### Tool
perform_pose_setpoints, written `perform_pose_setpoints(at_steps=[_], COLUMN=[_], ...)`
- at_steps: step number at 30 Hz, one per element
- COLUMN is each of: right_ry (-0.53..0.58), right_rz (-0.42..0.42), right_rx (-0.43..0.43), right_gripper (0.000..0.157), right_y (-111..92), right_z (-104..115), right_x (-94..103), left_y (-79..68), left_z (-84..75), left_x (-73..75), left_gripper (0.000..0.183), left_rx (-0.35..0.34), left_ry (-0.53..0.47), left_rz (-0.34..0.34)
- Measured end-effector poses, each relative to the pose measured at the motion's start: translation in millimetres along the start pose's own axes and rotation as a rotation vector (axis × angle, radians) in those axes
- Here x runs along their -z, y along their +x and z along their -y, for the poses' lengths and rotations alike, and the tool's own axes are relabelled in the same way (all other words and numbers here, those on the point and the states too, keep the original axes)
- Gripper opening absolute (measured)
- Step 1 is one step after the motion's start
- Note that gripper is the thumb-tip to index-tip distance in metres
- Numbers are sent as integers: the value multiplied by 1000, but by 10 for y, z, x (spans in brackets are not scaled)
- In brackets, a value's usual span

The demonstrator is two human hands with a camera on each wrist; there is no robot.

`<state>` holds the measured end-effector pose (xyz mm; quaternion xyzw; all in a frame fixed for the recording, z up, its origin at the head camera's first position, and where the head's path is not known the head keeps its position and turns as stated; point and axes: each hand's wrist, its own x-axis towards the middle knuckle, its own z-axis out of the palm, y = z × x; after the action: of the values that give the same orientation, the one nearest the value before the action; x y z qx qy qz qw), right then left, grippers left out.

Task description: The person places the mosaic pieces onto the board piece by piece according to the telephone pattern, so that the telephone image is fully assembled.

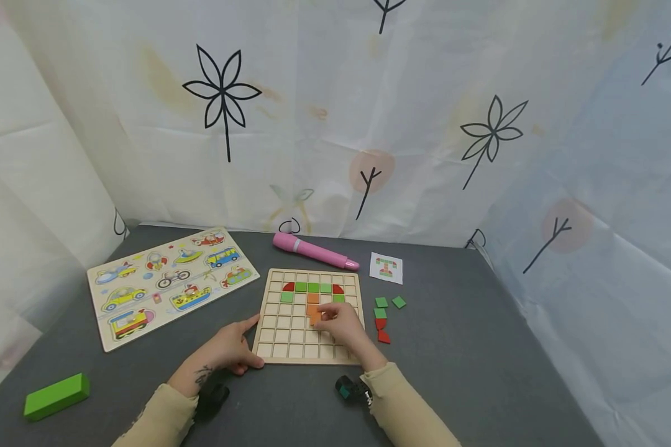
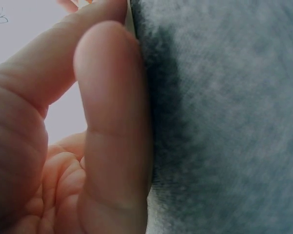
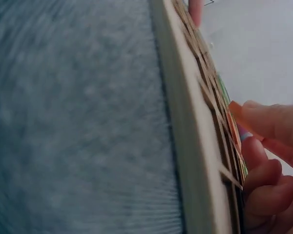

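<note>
My right hand [image 1: 343, 326] pinches an orange square tile [image 1: 315, 319] between thumb and fingers, over the middle of a wooden grid board [image 1: 291, 359]. In the right wrist view, that tile sticks out from the fingertips close to the board's surface. My left hand [image 1: 226, 349] touches the board's left side, index finger extended along the edge and thumb at the near corner. On the board, green squares [image 1: 313, 287] form a row with a red rounded piece [image 1: 338, 289] at each end. A green square sits below each end, and orange squares [image 1: 312, 298] run down the middle.
Loose green squares [image 1: 381, 302] and red pieces [image 1: 383, 336] lie right of the board, below a pattern card [image 1: 386, 268]. Behind is a pink marker-shaped stick [image 1: 315, 251]. A vehicle puzzle board [image 1: 170, 285] and a green block [image 1: 57, 397] lie to the left.
</note>
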<state>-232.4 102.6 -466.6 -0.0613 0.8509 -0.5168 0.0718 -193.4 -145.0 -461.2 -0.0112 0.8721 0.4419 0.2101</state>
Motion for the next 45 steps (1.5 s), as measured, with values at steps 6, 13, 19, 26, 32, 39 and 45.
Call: perform_pose_setpoints(at_steps=[6,13,19,26,32,39,45], right_ry=[-113,-157,-186,-209,-175,-187,-261], right_rz=[-1,-4,-3,6,-11,-138,-217], right_rx=[2,9,9,8,12,-65,-160], right_gripper=[29,31,31,36,48,43,35], right_y=[-15,-23,-32,-41,-55,-171,-304], right_z=[13,29,33,58,77,18,-191], right_x=[-39,-57,-58,-55,88,552,874], left_y=[1,-6,-5,-5,-3,2,0], left_z=[2,-1,-5,4,3,11,9], left_x=[1,2,2,3,0,2,0], left_gripper=[107,106,106,106,106,106,106], left_rx=[-2,-6,0,2,9,6,0], left_ry=[-1,-1,-1,0,-4,-12,-10], left_rz=[1,1,2,2,8,9,4])
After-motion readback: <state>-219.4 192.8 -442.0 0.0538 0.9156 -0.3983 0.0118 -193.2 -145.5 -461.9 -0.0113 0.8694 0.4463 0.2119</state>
